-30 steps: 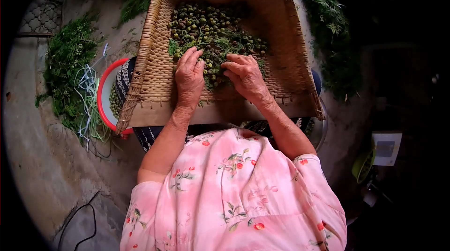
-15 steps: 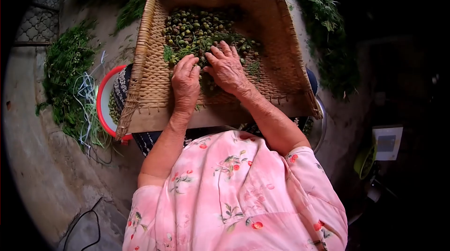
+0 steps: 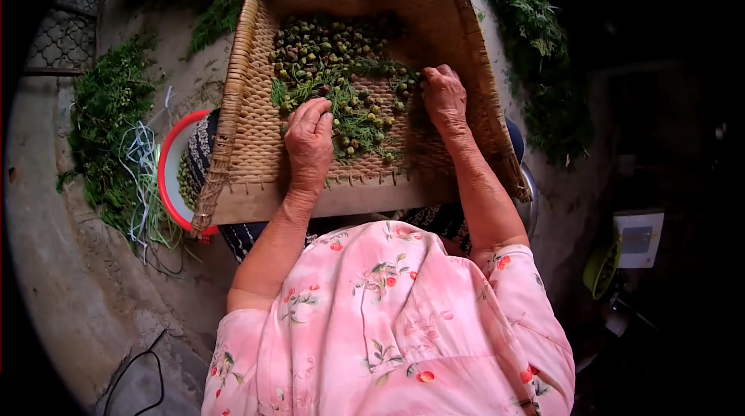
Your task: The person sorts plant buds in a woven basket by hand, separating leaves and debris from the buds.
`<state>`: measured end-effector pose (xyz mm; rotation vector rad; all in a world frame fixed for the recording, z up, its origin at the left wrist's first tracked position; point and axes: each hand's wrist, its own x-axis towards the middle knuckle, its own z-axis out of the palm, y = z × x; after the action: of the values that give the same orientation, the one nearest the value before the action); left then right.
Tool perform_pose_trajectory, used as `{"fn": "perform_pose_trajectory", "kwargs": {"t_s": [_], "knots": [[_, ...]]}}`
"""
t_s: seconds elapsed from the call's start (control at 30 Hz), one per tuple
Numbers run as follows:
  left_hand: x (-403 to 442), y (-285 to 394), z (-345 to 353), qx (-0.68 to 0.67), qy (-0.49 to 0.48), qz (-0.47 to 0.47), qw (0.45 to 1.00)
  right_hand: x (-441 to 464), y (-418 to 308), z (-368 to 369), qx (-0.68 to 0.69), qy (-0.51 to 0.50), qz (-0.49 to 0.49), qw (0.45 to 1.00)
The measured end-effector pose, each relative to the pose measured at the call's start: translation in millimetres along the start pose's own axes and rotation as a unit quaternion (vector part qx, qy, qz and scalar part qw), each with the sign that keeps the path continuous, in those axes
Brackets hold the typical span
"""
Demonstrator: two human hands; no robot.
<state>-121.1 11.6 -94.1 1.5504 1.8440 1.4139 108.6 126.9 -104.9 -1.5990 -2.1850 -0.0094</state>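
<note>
A woven basket tray (image 3: 248,125) rests across the lap, its low edge toward the body. Small greenish-brown round cones (image 3: 330,43) lie in it, mixed with green leafy sprigs (image 3: 353,117). My left hand (image 3: 310,136) is at the near left of the pile, fingers curled together at its edge; anything between them is too small to make out. On the right, inside the tray, my right hand (image 3: 445,98) has its fingers bent and closed beside the cones, and their tips are partly hidden.
A red-rimmed basin (image 3: 164,175) with small green pieces stands left of the tray. Green branches (image 3: 112,113) lie on the floor at left, more branches (image 3: 528,20) at right. Pale strings (image 3: 143,183) lie near the basin. A green bowl (image 3: 601,270) is at lower right.
My right hand first went left into the pile, then swung right to the tray's right side. Cones and sprigs now show where it was. My left hand has moved only slightly.
</note>
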Motion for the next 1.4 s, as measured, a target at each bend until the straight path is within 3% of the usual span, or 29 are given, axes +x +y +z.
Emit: {"fn": "perform_pose_trajectory", "kwargs": {"t_s": [0.13,0.2,0.33,0.4,0.53,0.6,0.63,0.7,0.73,0.8,0.83,0.9,0.93,1.03,1.07,1.13,1.17,1.2,1.23,1.3,1.4], "knots": [[0.1,4.5,-0.9,-0.024,0.006,-0.017,1.0,5.8,-1.9,0.3,-0.03,-0.039,0.026,0.998],[-0.2,5.2,-1.4,-0.022,0.006,-0.019,1.0,6.0,-4.0,3.0,0.038,0.02,0.054,0.998],[0.1,6.4,-1.0,-0.009,0.012,-0.007,1.0,8.6,-7.5,-0.1,0.054,0.025,0.022,0.998],[-0.4,8.0,-0.7,0.0,0.022,0.011,1.0,10.1,-5.8,1.8,0.015,-0.04,0.001,0.999],[-1.0,6.0,-1.8,0.017,0.016,0.036,0.999,10.5,-5.4,3.3,-0.002,-0.036,0.02,0.999],[-1.1,7.3,-2.4,0.01,0.018,0.026,0.999,11.8,-3.5,-1.8,0.196,0.051,0.106,0.973],[-1.0,7.6,-2.8,0.009,0.018,0.025,0.999,13.1,-3.9,-8.0,0.329,0.047,0.137,0.933],[-0.3,8.3,-2.1,0.001,0.017,0.019,1.0,14.8,-6.8,-21.6,0.569,-0.017,0.285,0.771],[0.0,8.2,-1.4,0.0,0.016,0.02,1.0,14.3,-3.3,-20.5,0.568,-0.015,0.285,0.772],[0.2,7.9,-0.8,0.008,0.016,0.029,0.999,12.7,6.6,-15.1,0.757,-0.016,0.316,0.571],[0.6,7.4,-0.4,0.007,0.016,0.03,0.999,13.3,8.2,-14.1,0.757,-0.015,0.315,0.572],[-0.2,5.8,-0.3,0.002,0.014,0.03,0.999,13.7,10.1,-11.4,0.846,-0.02,0.309,0.433],[-0.3,6.0,-0.5,0.003,0.015,0.03,0.999,15.7,10.1,-10.4,0.847,-0.021,0.309,0.433],[-0.6,5.9,-0.8,0.002,0.01,0.024,1.0,29.0,6.3,-8.0,0.838,0.013,0.308,0.449],[-0.9,4.8,-0.1,0.0,0.009,0.024,1.0,33.9,2.5,-9.0,0.784,0.016,0.315,0.534],[-0.5,4.5,0.3,-0.001,0.01,0.026,1.0,44.5,-3.2,-6.3,0.575,-0.004,0.297,0.762],[-0.4,5.1,0.3,-0.001,0.01,0.026,1.0,48.9,-2.4,1.5,0.454,0.001,0.258,0.853],[-0.2,5.4,0.4,-0.001,0.01,0.025,1.0,52.2,13.8,25.3,0.344,0.043,0.127,0.929],[0.0,5.2,0.4,0.001,0.011,0.025,1.0,55.6,12.7,28.0,0.346,0.043,0.127,0.929],[-0.1,4.7,0.4,0.012,0.009,0.029,0.999,57.3,11.0,33.2,0.108,-0.031,0.022,0.993],[0.7,4.3,1.0,0.009,0.008,0.026,1.0,61.1,-3.9,23.0,0.072,-0.088,0.026,0.993]]}}
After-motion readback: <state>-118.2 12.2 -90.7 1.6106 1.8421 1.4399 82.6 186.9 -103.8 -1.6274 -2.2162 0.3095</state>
